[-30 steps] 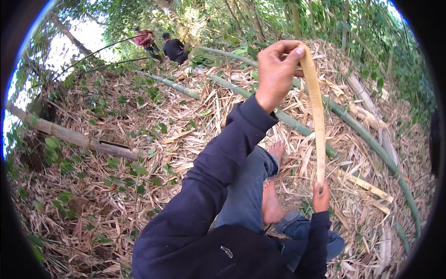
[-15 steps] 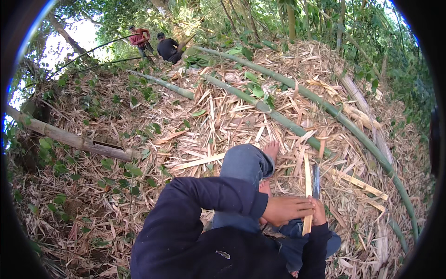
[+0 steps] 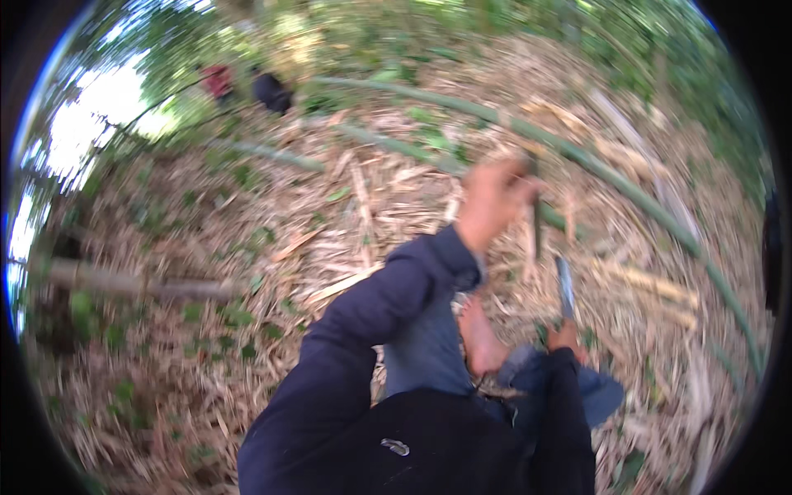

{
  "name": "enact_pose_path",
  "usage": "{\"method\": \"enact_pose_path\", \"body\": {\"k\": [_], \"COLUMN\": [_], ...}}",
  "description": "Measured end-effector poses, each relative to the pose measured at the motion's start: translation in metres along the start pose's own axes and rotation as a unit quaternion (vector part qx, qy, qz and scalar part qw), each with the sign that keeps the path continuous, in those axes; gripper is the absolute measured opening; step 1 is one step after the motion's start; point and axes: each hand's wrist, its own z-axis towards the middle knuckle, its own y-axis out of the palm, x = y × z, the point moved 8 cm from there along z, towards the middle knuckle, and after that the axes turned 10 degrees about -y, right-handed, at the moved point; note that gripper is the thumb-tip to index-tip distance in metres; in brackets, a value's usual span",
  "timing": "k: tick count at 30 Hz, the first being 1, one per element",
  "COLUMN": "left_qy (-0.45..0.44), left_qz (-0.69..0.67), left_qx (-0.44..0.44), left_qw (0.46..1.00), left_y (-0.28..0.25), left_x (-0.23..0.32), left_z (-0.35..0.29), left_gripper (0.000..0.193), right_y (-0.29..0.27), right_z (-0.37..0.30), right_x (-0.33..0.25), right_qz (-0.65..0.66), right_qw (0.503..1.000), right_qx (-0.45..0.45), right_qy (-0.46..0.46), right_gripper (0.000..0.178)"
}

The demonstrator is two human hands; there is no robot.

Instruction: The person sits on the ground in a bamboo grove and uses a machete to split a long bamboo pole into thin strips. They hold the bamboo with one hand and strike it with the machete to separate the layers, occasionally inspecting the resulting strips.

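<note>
My left hand [image 3: 493, 202], smeared by motion, is stretched forward over the litter past my bare foot [image 3: 481, 338]. Its fingers are closed around a narrow bamboo strip [image 3: 536, 227], which hangs nearly upright with a dark greenish face. Close to my right knee, my right hand [image 3: 566, 338] grips a knife [image 3: 565, 285] by its handle. The long bluish-grey blade points forward, apart from the strip.
Long green bamboo poles [image 3: 606, 172] cross the ground ahead and to the right. Pale split pieces [image 3: 648, 285] lie right of the knife. At the left is a thick dry bamboo pole [image 3: 124, 279]. Two people [image 3: 271, 92] are at the far left. Shavings and leaves cover the ground.
My left hand has moved forward and away from my right hand, carrying the strip off the knife. The right hand stays low with the knife. The whole view has blurred and shifted slightly.
</note>
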Motion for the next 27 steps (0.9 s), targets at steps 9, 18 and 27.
{"method": "enact_pose_path", "body": {"k": [9, 18, 27], "left_qy": [-0.147, -0.117, -0.100], "left_qz": [-0.250, -0.270, -0.270], "left_qx": [-0.029, -0.011, 0.000], "left_qw": [0.957, 0.956, 0.958], "left_y": [0.011, -0.017, -0.015], "left_x": [-0.073, -0.067, -0.069], "left_z": [0.018, 0.030, 0.023], "left_gripper": [0.017, 0.023, 0.023], "right_y": [-0.009, -0.042, -0.123], "right_z": [-0.004, 0.017, -0.035], "right_x": [0.031, 0.044, -0.057], "right_qz": [-0.104, -0.059, 0.278], "right_qw": [0.985, 0.994, 0.951], "right_qx": [0.134, -0.045, 0.127], "right_qy": [0.038, 0.080, -0.047], "right_gripper": [0.062, 0.061, 0.039]}}
